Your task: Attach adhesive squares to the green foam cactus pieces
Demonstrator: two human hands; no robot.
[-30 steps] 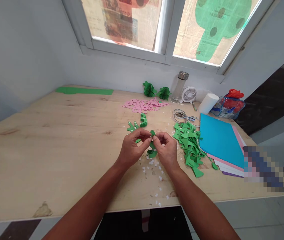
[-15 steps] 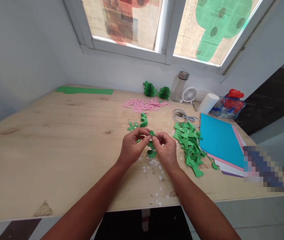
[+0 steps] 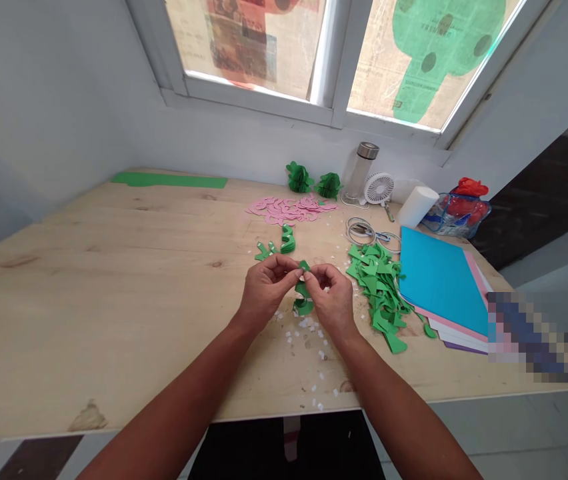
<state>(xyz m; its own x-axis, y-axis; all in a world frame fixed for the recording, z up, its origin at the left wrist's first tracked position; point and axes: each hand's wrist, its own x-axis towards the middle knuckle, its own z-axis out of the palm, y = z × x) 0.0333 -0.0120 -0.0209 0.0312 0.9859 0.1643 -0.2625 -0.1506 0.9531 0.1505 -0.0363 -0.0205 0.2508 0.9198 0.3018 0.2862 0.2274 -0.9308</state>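
Note:
Both hands meet over the wooden table. My left hand (image 3: 267, 283) and my right hand (image 3: 333, 297) pinch a green paper cutout (image 3: 303, 305) between thumbs and fingertips; its curved lower part hangs below them. Fingers hide part of the cutout. Just beyond my left hand lie branched green paper pieces (image 3: 265, 251) with small white squares on them, and a stack of curved green cutouts (image 3: 288, 239). Small white paper bits (image 3: 321, 355) are strewn beneath and in front of my hands.
Green paper scraps (image 3: 381, 287) are heaped right of my hands, beside blue sheets (image 3: 439, 280) stacked on other colours. Tape rolls (image 3: 361, 232), a small fan (image 3: 379, 189), a glass bottle (image 3: 359, 175), pink cutouts (image 3: 289, 209) and folded green paper shapes (image 3: 299, 177) stand or lie farther back.
Hardly anything differs. Both hands keep their pinch on the green cutout, with only a slight shift of the fingers and of the piece.

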